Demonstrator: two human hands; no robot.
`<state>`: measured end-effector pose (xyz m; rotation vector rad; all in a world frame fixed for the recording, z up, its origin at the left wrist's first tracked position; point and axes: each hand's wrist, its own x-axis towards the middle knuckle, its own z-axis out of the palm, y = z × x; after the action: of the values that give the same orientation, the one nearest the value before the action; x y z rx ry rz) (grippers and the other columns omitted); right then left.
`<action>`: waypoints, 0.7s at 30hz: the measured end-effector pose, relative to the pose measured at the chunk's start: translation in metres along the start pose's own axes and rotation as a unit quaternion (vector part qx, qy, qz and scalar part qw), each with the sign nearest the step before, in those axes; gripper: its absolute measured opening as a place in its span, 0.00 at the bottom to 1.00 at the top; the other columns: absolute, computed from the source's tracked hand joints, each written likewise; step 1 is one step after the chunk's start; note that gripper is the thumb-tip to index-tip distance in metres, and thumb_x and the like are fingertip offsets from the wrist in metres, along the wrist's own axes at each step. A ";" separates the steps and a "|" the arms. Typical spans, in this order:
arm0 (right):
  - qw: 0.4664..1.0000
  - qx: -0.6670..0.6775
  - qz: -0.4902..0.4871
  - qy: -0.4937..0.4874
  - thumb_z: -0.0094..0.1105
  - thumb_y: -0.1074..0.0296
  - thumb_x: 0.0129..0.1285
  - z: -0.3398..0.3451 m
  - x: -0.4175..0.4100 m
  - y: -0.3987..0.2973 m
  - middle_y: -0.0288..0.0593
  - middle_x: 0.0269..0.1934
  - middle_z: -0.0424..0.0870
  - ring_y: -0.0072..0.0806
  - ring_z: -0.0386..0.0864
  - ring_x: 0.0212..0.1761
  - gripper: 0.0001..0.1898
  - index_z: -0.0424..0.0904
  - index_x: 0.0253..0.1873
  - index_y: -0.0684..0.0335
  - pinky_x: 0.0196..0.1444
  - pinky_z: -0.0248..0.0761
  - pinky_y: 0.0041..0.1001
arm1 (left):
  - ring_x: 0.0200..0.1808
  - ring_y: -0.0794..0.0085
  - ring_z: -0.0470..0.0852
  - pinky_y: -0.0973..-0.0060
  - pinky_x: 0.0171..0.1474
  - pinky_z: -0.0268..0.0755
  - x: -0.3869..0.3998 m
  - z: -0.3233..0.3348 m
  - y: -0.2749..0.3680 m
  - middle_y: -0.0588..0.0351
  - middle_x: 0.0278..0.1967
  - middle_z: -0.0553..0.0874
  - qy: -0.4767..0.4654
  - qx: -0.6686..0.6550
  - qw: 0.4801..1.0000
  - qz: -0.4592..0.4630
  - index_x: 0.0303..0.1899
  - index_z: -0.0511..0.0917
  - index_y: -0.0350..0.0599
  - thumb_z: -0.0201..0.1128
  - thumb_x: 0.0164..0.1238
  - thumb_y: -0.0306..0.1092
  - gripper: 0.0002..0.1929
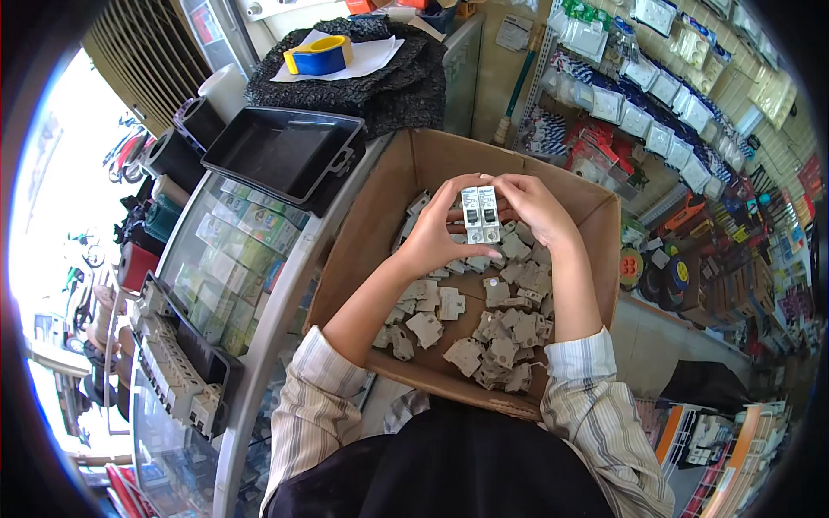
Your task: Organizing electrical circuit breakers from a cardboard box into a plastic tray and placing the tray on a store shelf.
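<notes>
Two white miniature circuit breakers (480,215) with black toggles are held side by side above an open cardboard box (570,162). My left hand (435,226) grips them from the left, its thumb along their lower end. From the right, my right hand (534,210) holds their upper end, the fingers partly hidden behind them. Both hands meet at the top of the pair. Below, loose breakers (502,346) lie heaped on the box floor, several to the left and more to the right. Part of the heap is hidden by my hands and forearms.
Left of the box stands a glass display counter (252,259) with an empty black plastic tray (278,155) on it. Another black tray holds a row of breakers (171,362). Behind, blue and yellow tape (320,55) sits on paper. Packaged switches (638,120) hang at right.
</notes>
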<state>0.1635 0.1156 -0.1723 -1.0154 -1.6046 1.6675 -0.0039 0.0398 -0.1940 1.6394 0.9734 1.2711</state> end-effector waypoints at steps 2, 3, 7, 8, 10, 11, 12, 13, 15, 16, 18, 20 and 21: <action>1.000 -0.003 0.002 0.001 0.52 0.56 0.71 0.002 -0.002 -0.004 0.39 0.34 0.82 0.20 0.78 0.32 0.18 0.81 0.46 0.69 0.36 0.74 0.23 | 0.55 0.71 0.77 0.71 0.53 0.79 -0.001 0.002 0.009 0.56 0.62 0.68 0.012 0.023 1.000 0.002 0.66 0.60 0.47 0.79 0.41 0.26 0.47; 1.000 -0.024 -0.008 -0.008 0.53 0.55 0.70 0.003 -0.004 -0.006 0.39 0.34 0.82 0.20 0.77 0.32 0.19 0.81 0.46 0.69 0.36 0.73 0.23 | 0.55 0.70 0.77 0.71 0.53 0.79 -0.002 0.003 0.015 0.55 0.62 0.68 0.020 0.041 0.999 0.000 0.67 0.59 0.47 0.80 0.40 0.27 0.49; 0.990 -0.126 -0.050 -0.040 0.52 0.52 0.71 0.004 -0.016 -0.025 0.35 0.37 0.81 0.17 0.75 0.35 0.21 0.79 0.52 0.66 0.38 0.70 0.19 | 0.55 0.69 0.77 0.71 0.53 0.78 -0.009 -0.001 0.035 0.51 0.59 0.71 0.027 0.043 0.999 0.013 0.72 0.48 0.49 0.81 0.37 0.30 0.59; 0.984 -0.157 -0.071 -0.053 0.52 0.51 0.71 0.005 -0.020 -0.031 0.34 0.39 0.81 0.16 0.75 0.36 0.21 0.77 0.54 0.65 0.38 0.69 0.17 | 0.55 0.68 0.77 0.71 0.53 0.77 -0.011 -0.004 0.040 0.50 0.59 0.71 0.024 0.026 0.999 0.021 0.73 0.44 0.49 0.81 0.36 0.31 0.62; 0.972 -0.156 -0.155 -0.080 0.59 0.46 0.64 0.008 -0.030 -0.045 0.37 0.49 0.78 0.19 0.73 0.44 0.28 0.75 0.58 0.65 0.44 0.67 0.19 | 0.53 0.66 0.79 0.70 0.51 0.80 -0.023 -0.008 0.050 0.47 0.58 0.71 -0.012 -0.017 0.999 0.028 0.73 0.35 0.51 0.81 0.37 0.30 0.66; 0.947 -0.169 -0.235 -0.142 0.63 0.45 0.60 0.008 -0.038 -0.053 0.37 0.52 0.75 0.21 0.71 0.48 0.31 0.73 0.60 0.65 0.47 0.67 0.22 | 0.52 0.65 0.80 0.69 0.49 0.81 -0.031 -0.010 0.054 0.46 0.58 0.71 -0.026 -0.035 0.999 0.031 0.73 0.31 0.52 0.81 0.37 0.30 0.68; 0.922 -0.195 -0.277 -0.190 0.67 0.45 0.56 0.006 -0.047 -0.063 0.37 0.56 0.73 0.22 0.70 0.51 0.35 0.72 0.61 0.64 0.50 0.67 0.24 | 0.51 0.63 0.81 0.68 0.49 0.81 -0.038 -0.015 0.058 0.44 0.58 0.71 -0.054 0.000 0.998 0.044 0.72 0.26 0.53 0.82 0.37 0.30 0.71; 0.900 -0.228 -0.282 -0.241 0.74 0.51 0.47 0.008 -0.053 -0.073 0.38 0.60 0.71 0.25 0.70 0.53 0.37 0.73 0.61 0.63 0.53 0.68 0.30 | 0.54 0.64 0.79 0.67 0.50 0.80 -0.048 -0.017 0.063 0.44 0.61 0.69 -0.076 -0.046 0.996 0.012 0.72 0.25 0.53 0.83 0.35 0.30 0.72; 0.825 -0.296 -0.358 -0.323 0.77 0.60 0.42 0.028 -0.059 -0.086 0.41 0.57 0.75 0.29 0.73 0.52 0.36 0.75 0.59 0.61 0.54 0.68 0.32 | 0.57 0.63 0.77 0.67 0.51 0.80 -0.065 -0.024 0.070 0.41 0.63 0.67 -0.092 0.035 0.994 0.057 0.72 0.23 0.51 0.82 0.35 0.30 0.73; 0.812 -0.305 -0.336 -0.365 0.76 0.62 0.43 0.038 -0.064 -0.093 0.41 0.54 0.77 0.33 0.74 0.52 0.34 0.75 0.59 0.59 0.55 0.68 0.34 | 0.58 0.63 0.76 0.67 0.51 0.80 -0.074 -0.028 0.074 0.40 0.64 0.65 -0.117 0.040 0.991 0.044 0.71 0.22 0.49 0.82 0.35 0.29 0.73; 0.763 -0.339 -0.334 -0.438 0.73 0.64 0.46 0.061 -0.070 -0.103 0.40 0.46 0.81 0.38 0.75 0.52 0.30 0.76 0.58 0.57 0.55 0.69 0.35 | 0.58 0.59 0.76 0.67 0.52 0.79 -0.090 -0.031 0.079 0.37 0.64 0.65 -0.149 0.015 0.987 0.063 0.71 0.21 0.46 0.81 0.38 0.31 0.72; 0.730 -0.343 -0.334 -0.488 0.72 0.63 0.47 0.085 -0.072 -0.108 0.40 0.46 0.81 0.38 0.76 0.51 0.30 0.76 0.58 0.57 0.54 0.70 0.35 | 0.58 0.59 0.76 0.69 0.53 0.78 -0.108 -0.039 0.083 0.37 0.63 0.66 -0.160 0.020 0.985 0.054 0.71 0.21 0.45 0.82 0.38 0.34 0.72; 0.718 -0.350 -0.319 -0.510 0.72 0.63 0.48 0.096 -0.073 -0.110 0.40 0.46 0.81 0.38 0.76 0.51 0.29 0.76 0.58 0.57 0.54 0.70 0.35 | 0.58 0.59 0.76 0.69 0.53 0.78 -0.118 -0.042 0.085 0.36 0.63 0.67 -0.171 0.019 0.984 0.050 0.71 0.22 0.45 0.82 0.38 0.36 0.72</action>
<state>0.1116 0.0126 -0.0574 0.4259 -2.9729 1.0805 -0.0601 -0.0936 -0.1489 1.8788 0.7151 0.9926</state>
